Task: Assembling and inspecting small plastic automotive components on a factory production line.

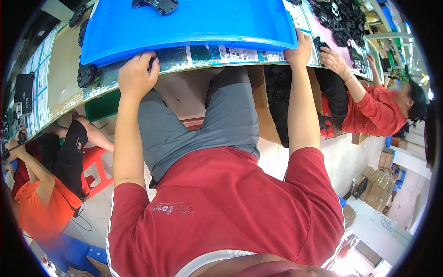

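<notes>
Here the left hand (136,74) and the right hand (300,48) each grip a near corner of the big blue tray (184,23) on the table (64,69), so it looks mid-move and needs a steady, level pull next.

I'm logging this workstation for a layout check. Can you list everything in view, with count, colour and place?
blue tray: one, blue, on the bench at top centre
black part: one, black, inside the tray at its far edge
pile of black parts: count unclear, black, bench at upper right
printed sheets: several, white and multicoloured, along the bench's near edge
red stool: one, red, lower left
co-workers: two, one in red at right, one in orange at left
left hand: at the tray's near left edge
right hand: gripping the tray's right corner
</notes>
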A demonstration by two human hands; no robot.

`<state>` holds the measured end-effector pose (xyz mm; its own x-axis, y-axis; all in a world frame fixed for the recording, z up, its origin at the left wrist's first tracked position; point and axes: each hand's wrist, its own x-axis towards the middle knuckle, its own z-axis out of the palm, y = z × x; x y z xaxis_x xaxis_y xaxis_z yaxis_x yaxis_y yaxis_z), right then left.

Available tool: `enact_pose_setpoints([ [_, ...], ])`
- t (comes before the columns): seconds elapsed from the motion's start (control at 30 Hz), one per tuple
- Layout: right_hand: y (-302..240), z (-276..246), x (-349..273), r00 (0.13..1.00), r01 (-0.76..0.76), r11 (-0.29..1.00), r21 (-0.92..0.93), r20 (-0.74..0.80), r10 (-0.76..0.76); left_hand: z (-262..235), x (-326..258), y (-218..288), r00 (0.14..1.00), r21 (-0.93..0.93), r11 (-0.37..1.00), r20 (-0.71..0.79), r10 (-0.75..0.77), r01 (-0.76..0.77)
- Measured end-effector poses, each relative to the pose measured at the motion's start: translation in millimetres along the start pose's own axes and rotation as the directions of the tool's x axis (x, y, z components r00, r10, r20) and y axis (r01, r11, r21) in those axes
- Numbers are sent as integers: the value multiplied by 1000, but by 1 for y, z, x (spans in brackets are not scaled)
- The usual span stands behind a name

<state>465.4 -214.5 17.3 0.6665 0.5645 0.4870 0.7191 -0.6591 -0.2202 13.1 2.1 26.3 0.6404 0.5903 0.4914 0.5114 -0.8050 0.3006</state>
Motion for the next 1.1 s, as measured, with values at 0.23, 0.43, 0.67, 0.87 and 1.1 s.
enact_pose_setpoints([
  [0.23,12,-4,-11,997,66,972,227,-57,-55,0,0,0,1000,17,1000,-3,-8,8],
  [0.43,89,-53,-10,992,-122,813,570,61,107,5,0,0,997,-4,1000,-66,25,-26],
  [0.67,191,-116,31,997,61,998,28,51,-62,5,1,2,999,56,998,-32,-19,21],
  [0.87,217,-105,41,971,109,982,152,194,-138,5,2,2,1000,66,998,-27,-15,17],
  [1.1,216,-95,48,952,154,984,94,252,-173,5,1,2,999,77,996,-11,-42,42],
])
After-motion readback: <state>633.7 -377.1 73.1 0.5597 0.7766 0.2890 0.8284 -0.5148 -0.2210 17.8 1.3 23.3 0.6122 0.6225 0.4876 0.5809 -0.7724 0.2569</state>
